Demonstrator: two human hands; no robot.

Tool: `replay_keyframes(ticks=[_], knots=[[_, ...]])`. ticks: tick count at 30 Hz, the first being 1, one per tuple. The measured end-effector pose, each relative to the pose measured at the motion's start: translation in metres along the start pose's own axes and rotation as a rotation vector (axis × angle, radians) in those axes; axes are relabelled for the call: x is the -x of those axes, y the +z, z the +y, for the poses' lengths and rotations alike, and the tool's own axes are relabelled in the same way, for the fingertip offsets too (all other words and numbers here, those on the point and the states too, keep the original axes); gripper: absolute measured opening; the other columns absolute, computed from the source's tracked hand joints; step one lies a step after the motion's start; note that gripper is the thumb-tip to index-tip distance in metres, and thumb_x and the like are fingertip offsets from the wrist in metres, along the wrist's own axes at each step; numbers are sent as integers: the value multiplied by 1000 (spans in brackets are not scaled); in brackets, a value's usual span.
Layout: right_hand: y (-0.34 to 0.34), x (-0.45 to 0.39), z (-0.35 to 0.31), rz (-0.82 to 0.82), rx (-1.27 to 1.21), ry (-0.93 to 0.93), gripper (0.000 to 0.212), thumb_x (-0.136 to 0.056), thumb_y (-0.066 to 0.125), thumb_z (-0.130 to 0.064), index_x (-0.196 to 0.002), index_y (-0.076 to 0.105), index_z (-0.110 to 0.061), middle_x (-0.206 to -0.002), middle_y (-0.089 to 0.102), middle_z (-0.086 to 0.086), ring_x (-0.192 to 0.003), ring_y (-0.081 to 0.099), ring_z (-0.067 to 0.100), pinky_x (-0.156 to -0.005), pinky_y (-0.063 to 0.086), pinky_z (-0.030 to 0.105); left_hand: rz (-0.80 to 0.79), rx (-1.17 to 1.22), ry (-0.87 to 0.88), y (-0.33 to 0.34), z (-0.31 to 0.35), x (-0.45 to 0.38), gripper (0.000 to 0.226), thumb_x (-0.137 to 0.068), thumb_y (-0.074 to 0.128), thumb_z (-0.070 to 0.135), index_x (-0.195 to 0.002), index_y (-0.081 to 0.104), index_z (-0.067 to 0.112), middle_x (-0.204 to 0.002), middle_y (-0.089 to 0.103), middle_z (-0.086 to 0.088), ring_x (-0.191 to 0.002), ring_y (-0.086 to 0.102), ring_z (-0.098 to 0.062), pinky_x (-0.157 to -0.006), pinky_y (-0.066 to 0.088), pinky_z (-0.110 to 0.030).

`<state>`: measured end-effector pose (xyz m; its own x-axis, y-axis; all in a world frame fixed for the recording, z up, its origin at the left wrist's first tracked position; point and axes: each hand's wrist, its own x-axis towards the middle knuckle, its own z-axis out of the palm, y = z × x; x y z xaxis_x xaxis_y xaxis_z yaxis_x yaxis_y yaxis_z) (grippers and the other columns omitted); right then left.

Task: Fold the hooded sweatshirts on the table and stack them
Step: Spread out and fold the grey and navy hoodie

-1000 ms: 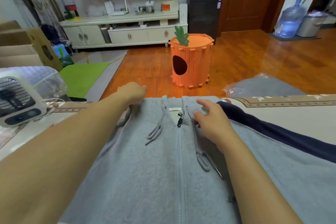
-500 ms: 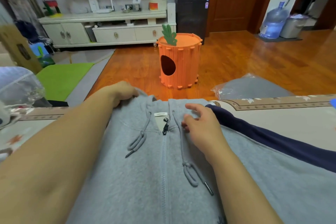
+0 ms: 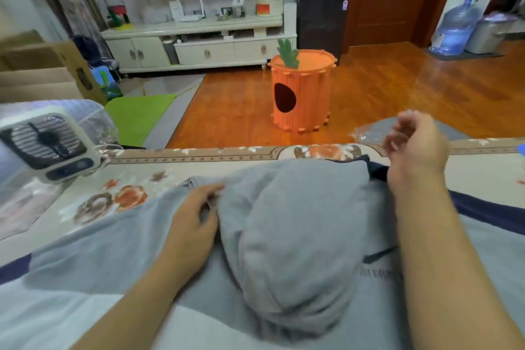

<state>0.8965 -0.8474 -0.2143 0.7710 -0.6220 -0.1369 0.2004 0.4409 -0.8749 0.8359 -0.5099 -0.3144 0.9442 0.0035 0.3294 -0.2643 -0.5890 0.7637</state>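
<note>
The grey sweatshirt (image 3: pixel 284 236) lies spread across the tabletop (image 3: pixel 199 167) right in front of the person, its hood (image 3: pixel 292 224) flipped down over the body of the garment as a rounded hump. A navy sleeve stripe (image 3: pixel 488 213) runs along its right side. The left hand (image 3: pixel 196 219) rests on the cloth just beside the hood's left edge, fingers nearly straight and pressing flat, its grip released. The right hand (image 3: pixel 414 148) hovers above the hood's far right corner, blurred, fingers loosely curled and holding nothing, its grip released too. On the tabletop's left end stands a small white fan (image 3: pixel 48 145). Beyond the table, on the wooden floor, sits an orange carrot-shaped bin (image 3: pixel 301 94).
</note>
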Motion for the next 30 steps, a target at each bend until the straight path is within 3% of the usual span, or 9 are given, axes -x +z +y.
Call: replay_keyframes(ticks=[5, 7, 12, 14, 17, 20, 23, 26, 30], knots=[[19, 29, -43, -177, 565, -187, 11, -95, 57, -19, -88, 65, -20, -84, 64, 2, -74, 60, 14, -73, 56, 31, 56, 35, -43, 5, 8, -9, 22, -86, 57, 15, -107, 58, 21, -106, 58, 14, -99, 53, -7, -91, 41, -23], [36, 33, -37, -243, 809, -112, 13, -97, 54, -18, -86, 61, -19, -91, 65, 5, -78, 61, 18, -76, 57, 35, 74, 28, -45, 3, 6, -6, 25, -87, 53, 5, -107, 55, 18, -102, 51, 15, -98, 48, -8, -91, 39, -26], [7, 70, -17, -346, 1409, 16, 14, -93, 53, -23, -91, 56, -10, -89, 65, 14, -76, 67, 31, -68, 62, 46, 123, 18, -75, 0, 12, -4, 21, -93, 44, 31, -91, 53, 12, -93, 49, 2, -90, 46, -19, -82, 38, -32], [-21, 95, -23, -327, 1470, 63, 20, -91, 54, -30, -90, 57, -10, -84, 67, 16, -74, 70, 35, -68, 63, 51, 134, -13, -99, -3, 21, 1, 28, -100, 47, 39, -86, 49, 15, -91, 48, 0, -87, 48, -22, -79, 40, -36], [-50, 120, -31, -339, 1450, 343, 38, -96, 55, -46, -94, 56, -8, -85, 66, 15, -69, 68, 31, -64, 61, 38, 133, -72, -238, -6, 49, 14, 38, -97, 47, 50, -81, 50, 15, -85, 56, -7, -84, 55, -29, -72, 43, -43], [-56, 130, -26, -350, 1347, 548, 53, -92, 59, -58, -102, 61, -6, -85, 67, 13, -66, 64, 26, -58, 56, 31, 14, -219, -476, -2, 95, 24, 58, -97, 33, 62, -111, 62, 13, -109, 65, -12, -107, 60, -36, -90, 45, -44], [-50, 140, -25, -312, 1193, 652, 44, -93, 61, -49, -102, 62, -6, -84, 66, 13, -70, 66, 28, -60, 55, 32, -41, -270, -369, 4, 131, 40, 38, -99, 38, 51, -101, 56, 18, -100, 64, -4, -99, 61, -32, -89, 50, -42], [-49, 143, -30, -276, 1305, 236, 20, -92, 54, -16, -109, 61, -8, -97, 65, 14, -85, 67, 33, -69, 58, 37, -179, -245, -238, 4, 144, 49, 13, -96, 53, 31, -105, 55, 23, -113, 59, -2, -103, 58, -26, -93, 50, -45], [-66, 152, -28, -761, 1575, -305, 57, -90, 52, -1, -141, 47, -25, -140, 41, 6, -131, 40, 29, -106, 41, 39, -375, -406, -75, -13, 131, 55, 43, -85, 58, 17, -128, 56, 24, -124, 54, 0, -118, 50, -21, -99, 44, -41]])
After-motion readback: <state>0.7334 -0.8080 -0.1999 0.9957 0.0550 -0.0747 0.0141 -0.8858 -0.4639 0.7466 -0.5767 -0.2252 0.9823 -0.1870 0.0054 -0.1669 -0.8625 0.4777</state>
